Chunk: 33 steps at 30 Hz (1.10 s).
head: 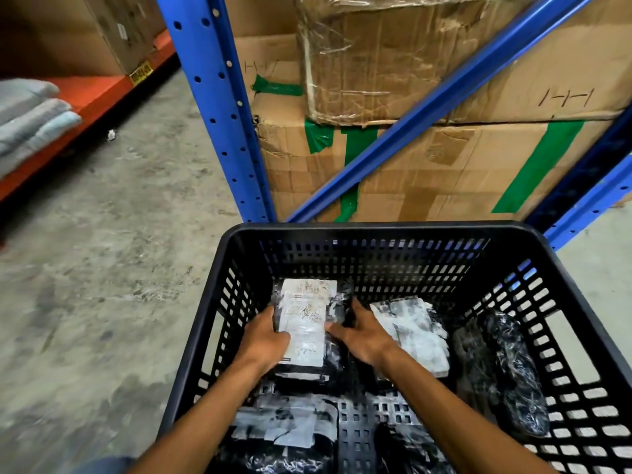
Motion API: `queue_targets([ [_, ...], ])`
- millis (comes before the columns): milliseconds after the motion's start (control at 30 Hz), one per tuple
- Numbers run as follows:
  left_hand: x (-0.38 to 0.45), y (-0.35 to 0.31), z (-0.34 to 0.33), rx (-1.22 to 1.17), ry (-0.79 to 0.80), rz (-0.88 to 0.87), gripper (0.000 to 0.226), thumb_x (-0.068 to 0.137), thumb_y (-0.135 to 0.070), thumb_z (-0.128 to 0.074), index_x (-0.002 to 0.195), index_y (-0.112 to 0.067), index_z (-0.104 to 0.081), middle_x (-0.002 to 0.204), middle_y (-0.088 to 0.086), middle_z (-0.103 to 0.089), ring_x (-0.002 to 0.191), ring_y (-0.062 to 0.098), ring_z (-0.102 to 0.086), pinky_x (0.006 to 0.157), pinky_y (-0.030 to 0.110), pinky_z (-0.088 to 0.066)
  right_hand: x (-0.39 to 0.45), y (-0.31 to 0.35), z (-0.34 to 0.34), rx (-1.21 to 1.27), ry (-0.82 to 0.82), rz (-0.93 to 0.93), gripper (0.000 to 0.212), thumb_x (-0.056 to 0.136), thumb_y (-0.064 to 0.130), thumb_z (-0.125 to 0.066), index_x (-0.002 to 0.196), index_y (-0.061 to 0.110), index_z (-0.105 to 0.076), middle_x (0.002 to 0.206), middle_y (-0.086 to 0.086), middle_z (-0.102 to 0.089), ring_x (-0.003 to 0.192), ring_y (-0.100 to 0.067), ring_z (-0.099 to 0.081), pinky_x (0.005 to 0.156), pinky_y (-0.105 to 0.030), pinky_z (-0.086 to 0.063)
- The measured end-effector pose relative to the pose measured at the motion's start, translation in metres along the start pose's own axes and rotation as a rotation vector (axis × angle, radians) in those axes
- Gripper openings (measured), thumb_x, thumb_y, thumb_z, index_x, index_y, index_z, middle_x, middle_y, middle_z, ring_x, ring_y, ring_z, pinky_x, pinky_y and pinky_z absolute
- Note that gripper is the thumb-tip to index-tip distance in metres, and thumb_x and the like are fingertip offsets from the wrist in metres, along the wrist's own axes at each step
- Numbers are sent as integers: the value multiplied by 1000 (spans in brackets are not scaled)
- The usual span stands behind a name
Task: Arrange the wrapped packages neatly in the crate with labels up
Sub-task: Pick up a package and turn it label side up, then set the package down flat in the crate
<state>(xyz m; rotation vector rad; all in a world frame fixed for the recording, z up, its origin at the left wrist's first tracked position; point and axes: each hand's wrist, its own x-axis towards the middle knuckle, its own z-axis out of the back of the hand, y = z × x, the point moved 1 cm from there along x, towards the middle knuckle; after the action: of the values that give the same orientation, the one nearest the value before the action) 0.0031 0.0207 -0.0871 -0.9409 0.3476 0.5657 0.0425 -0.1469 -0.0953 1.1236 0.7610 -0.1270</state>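
A black slotted plastic crate (376, 230) stands on the floor in front of me. Both hands are inside it, holding one black wrapped package (306, 319) with its white label facing up, at the crate's far left. My left hand (265, 340) grips its left edge and my right hand (362, 336) grips its right edge. Beside it lies a second labelled package (415, 333), label up. A black package (506, 371) with no label showing lies at the right. Another labelled package (284, 425) lies near me at the left.
A blue rack upright (219, 107) and a diagonal brace (427, 104) stand just behind the crate, with taped cardboard boxes (444, 165) behind them. An orange shelf (85, 94) with folded grey cloth (30, 114) is at the left. Bare concrete floor (119, 251) lies left of the crate.
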Motion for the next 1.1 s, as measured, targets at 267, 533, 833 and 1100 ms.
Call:
queue_targets([
  [267, 5, 7, -9, 414, 5, -33, 69, 85, 12, -46, 148, -12, -31, 151, 14, -33, 139, 29, -34, 114, 34, -32, 11, -14, -18, -233, -13, -4, 90, 93, 18, -63, 155, 21, 1, 152, -7, -40, 126, -21, -52, 81, -11, -48],
  [533, 4, 8, 1, 537, 62, -38, 75, 84, 6, -53, 149, -20, -29, 153, 11, -30, 137, 28, -38, 109, 30, -36, -1, -8, -15, -291, 46, -6, 87, 95, 16, -59, 155, 23, 4, 157, -7, -32, 130, -27, -50, 92, -23, -45],
  [833, -40, 7, 18, 727, 414, -47, 54, 89, -25, -61, 140, -19, -44, 143, 7, -45, 124, 23, -50, 99, 31, -43, -41, -8, -23, -815, 273, -65, 30, 93, 45, -55, 89, 15, -57, 99, -9, -60, 89, -24, -61, 76, -33, -49],
  [1100, -49, 23, 18, 774, 501, 9, 27, 92, -20, -50, 109, -6, -65, 74, -2, -54, 65, 11, -51, 57, 26, -40, -48, -45, -58, -72, 389, -462, 47, 96, 36, -56, 124, -1, -52, 118, -21, -64, 68, -28, -66, 66, -44, -61],
])
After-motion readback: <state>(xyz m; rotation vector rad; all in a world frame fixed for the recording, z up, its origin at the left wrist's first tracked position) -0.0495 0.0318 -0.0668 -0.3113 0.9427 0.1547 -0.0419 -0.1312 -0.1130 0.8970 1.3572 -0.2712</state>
